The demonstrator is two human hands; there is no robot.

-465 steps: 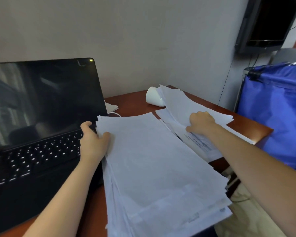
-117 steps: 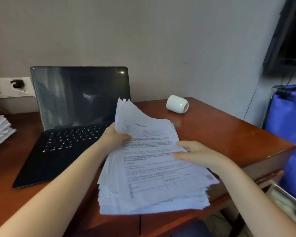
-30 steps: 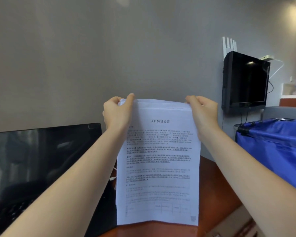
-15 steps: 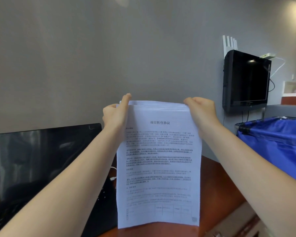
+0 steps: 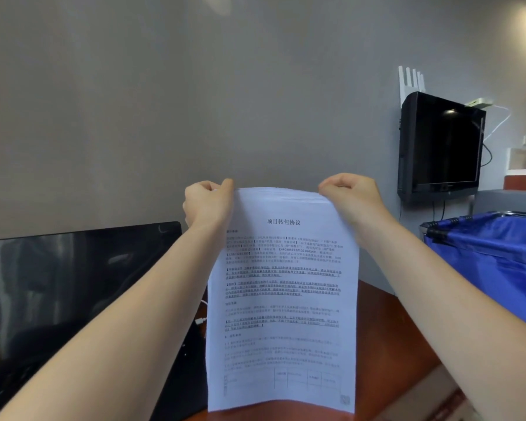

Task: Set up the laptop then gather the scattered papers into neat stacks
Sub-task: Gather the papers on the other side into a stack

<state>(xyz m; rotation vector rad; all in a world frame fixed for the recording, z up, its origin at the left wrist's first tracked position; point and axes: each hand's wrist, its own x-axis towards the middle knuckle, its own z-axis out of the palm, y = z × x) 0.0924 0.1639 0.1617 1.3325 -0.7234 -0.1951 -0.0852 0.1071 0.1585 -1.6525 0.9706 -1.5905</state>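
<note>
The stack of papers (image 5: 281, 299), fanned and flat a few seconds ago, now hangs upright just right of the open laptop (image 5: 73, 284), our left hand (image 5: 207, 205) and right hand (image 5: 351, 197) each with fingers (image 5: 202, 189) curled tight, pinching a top corner. To square it well, we judge we should ease that pinch and tap the lower edge on the hard, glossy red-brown bench (image 5: 389, 369), so the thin, limp printed sheets slide flush.

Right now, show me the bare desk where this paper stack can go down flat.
Free: the bare desk right of the paper stack, bordered by the wall behind and the blue bag at the right, though the right forearm crosses over it. Crowded: left of the stack, where the open laptop and a white cable sit close.
</note>
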